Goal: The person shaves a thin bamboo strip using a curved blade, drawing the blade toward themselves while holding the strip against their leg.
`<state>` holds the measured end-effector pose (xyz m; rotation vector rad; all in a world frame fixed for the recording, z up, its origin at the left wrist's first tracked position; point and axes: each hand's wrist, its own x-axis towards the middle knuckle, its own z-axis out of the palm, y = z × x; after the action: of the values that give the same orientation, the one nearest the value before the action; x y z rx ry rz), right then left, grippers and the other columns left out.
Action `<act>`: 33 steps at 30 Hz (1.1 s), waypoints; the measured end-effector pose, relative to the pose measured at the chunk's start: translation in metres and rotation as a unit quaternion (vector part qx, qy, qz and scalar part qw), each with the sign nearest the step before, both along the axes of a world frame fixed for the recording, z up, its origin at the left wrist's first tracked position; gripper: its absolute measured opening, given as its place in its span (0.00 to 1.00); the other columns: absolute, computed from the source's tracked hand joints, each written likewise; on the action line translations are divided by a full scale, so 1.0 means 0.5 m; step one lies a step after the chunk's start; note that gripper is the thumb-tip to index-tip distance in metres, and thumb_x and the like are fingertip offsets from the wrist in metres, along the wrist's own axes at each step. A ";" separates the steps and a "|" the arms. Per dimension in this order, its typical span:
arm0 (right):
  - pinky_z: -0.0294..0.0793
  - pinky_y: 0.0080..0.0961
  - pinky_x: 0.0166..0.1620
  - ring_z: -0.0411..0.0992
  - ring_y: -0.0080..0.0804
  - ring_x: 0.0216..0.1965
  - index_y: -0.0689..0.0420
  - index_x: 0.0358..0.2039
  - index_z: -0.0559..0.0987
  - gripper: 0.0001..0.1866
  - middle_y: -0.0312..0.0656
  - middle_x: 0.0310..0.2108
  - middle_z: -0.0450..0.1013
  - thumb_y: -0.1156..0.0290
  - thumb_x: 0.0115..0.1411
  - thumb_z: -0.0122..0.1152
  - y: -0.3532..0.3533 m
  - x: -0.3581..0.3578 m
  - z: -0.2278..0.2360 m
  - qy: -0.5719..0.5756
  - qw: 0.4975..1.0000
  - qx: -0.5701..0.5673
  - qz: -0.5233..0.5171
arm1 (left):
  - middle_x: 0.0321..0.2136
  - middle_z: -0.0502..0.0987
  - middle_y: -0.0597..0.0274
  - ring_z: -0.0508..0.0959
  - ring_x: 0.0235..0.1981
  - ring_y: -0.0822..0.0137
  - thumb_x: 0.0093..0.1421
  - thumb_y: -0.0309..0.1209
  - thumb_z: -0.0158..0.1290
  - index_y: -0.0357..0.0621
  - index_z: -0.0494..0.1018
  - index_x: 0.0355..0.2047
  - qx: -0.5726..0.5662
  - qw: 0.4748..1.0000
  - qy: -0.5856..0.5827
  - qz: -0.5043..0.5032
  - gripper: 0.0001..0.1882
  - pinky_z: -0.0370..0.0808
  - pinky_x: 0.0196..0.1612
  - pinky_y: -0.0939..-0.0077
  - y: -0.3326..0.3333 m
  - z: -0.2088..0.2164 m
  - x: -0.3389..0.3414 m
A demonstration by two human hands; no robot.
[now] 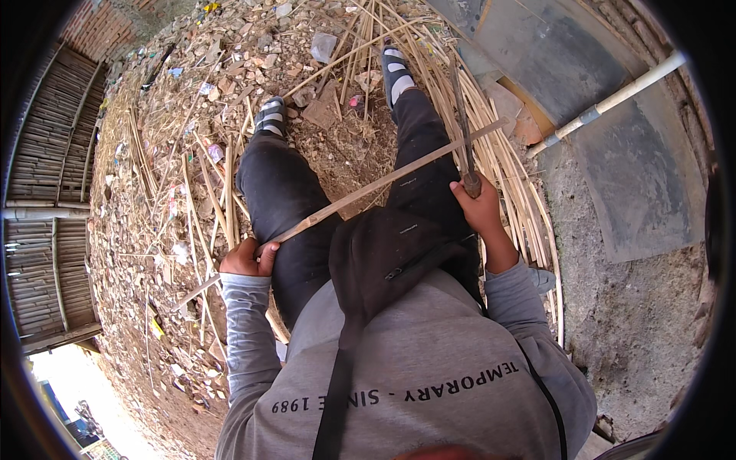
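A long split bamboo strip (376, 184) slants across my thighs, its far end up to the right. My left hand (247, 258) is closed round it beside my left thigh, and its tail sticks out below the fist. In my right hand (481, 205), by my right knee, is the handle of a machete (462, 115). Its narrow dark blade points away from me, and the strip crosses it in the picture. Whether blade and strip touch I cannot tell.
Many bamboo strips (510, 180) lie in a bundle along my right leg. Others (228, 192) are scattered on the rubble ground at left. Farther right are dark slabs (636, 169) and a white pipe (613, 100). A bamboo slat wall (50, 268) stands far left.
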<state>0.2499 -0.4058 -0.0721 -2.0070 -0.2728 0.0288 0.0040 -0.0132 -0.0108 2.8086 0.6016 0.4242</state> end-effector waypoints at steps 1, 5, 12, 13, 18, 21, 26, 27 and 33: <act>0.69 0.26 0.32 0.67 0.23 0.25 0.59 0.29 0.75 0.14 0.35 0.21 0.70 0.63 0.59 0.70 -0.001 0.001 0.001 0.005 1.000 -0.005 0.001 | 0.17 0.74 0.46 0.76 0.21 0.40 0.57 0.62 0.58 0.43 0.71 0.20 0.000 1.000 0.000 0.001 0.31 0.71 0.26 0.50 -0.001 0.001 0.000; 0.69 0.23 0.35 0.68 0.20 0.27 0.57 0.30 0.76 0.14 0.31 0.23 0.71 0.63 0.59 0.71 -0.005 0.001 0.001 0.011 1.000 -0.013 0.002 | 0.17 0.74 0.46 0.76 0.21 0.40 0.58 0.61 0.58 0.43 0.71 0.20 -0.003 1.000 -0.003 -0.001 0.31 0.71 0.26 0.50 -0.002 0.001 0.001; 0.68 0.28 0.30 0.66 0.24 0.23 0.59 0.27 0.75 0.14 0.37 0.19 0.69 0.64 0.59 0.70 0.005 -0.002 0.010 -0.017 1.000 0.005 -0.008 | 0.17 0.74 0.47 0.76 0.21 0.40 0.57 0.60 0.59 0.43 0.71 0.20 -0.007 1.000 -0.005 -0.002 0.30 0.71 0.26 0.51 -0.002 0.001 0.000; 0.68 0.28 0.30 0.66 0.24 0.23 0.59 0.27 0.75 0.14 0.37 0.19 0.69 0.64 0.59 0.70 0.006 -0.002 0.011 -0.016 1.000 0.006 -0.008 | 0.17 0.74 0.47 0.76 0.21 0.40 0.57 0.60 0.59 0.43 0.71 0.20 -0.007 1.000 -0.006 -0.002 0.30 0.71 0.26 0.51 -0.003 0.001 0.000; 0.68 0.28 0.30 0.66 0.24 0.23 0.60 0.27 0.75 0.14 0.37 0.19 0.69 0.65 0.59 0.70 0.004 0.000 0.006 -0.015 1.000 0.008 -0.006 | 0.17 0.74 0.47 0.76 0.21 0.40 0.57 0.59 0.59 0.43 0.71 0.20 -0.011 1.000 -0.007 -0.003 0.30 0.72 0.26 0.51 -0.002 0.000 0.002; 0.68 0.28 0.30 0.66 0.24 0.23 0.60 0.27 0.75 0.14 0.37 0.19 0.69 0.65 0.59 0.70 0.005 -0.001 0.003 -0.012 1.000 0.005 -0.010 | 0.17 0.74 0.47 0.76 0.21 0.41 0.57 0.59 0.59 0.43 0.71 0.20 -0.012 1.000 -0.009 -0.003 0.30 0.72 0.26 0.52 -0.002 0.000 0.001; 0.69 0.28 0.31 0.66 0.24 0.23 0.60 0.28 0.75 0.14 0.38 0.19 0.70 0.65 0.59 0.70 0.006 -0.005 0.004 -0.012 1.000 0.011 -0.009 | 0.18 0.75 0.47 0.77 0.23 0.41 0.57 0.60 0.59 0.43 0.72 0.22 -0.013 1.000 0.001 0.006 0.30 0.72 0.27 0.51 0.000 -0.004 -0.001; 0.69 0.28 0.31 0.66 0.24 0.23 0.60 0.28 0.75 0.14 0.38 0.19 0.70 0.65 0.59 0.70 0.005 -0.005 0.001 -0.010 1.000 0.012 -0.007 | 0.18 0.75 0.47 0.77 0.23 0.40 0.57 0.60 0.59 0.43 0.73 0.22 -0.015 1.000 0.004 0.010 0.30 0.72 0.28 0.51 0.000 -0.006 -0.002; 0.69 0.29 0.30 0.67 0.26 0.23 0.60 0.28 0.75 0.14 0.39 0.19 0.70 0.65 0.59 0.70 0.003 -0.006 -0.008 -0.027 1.000 0.002 0.002 | 0.19 0.76 0.46 0.77 0.24 0.40 0.58 0.61 0.58 0.44 0.73 0.23 -0.026 0.999 0.015 0.028 0.30 0.72 0.29 0.49 -0.003 -0.012 -0.004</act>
<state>0.2467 -0.4045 -0.0761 -2.0051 -0.3105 -0.0234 0.0020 -0.0146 -0.0168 2.7576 0.6890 0.3729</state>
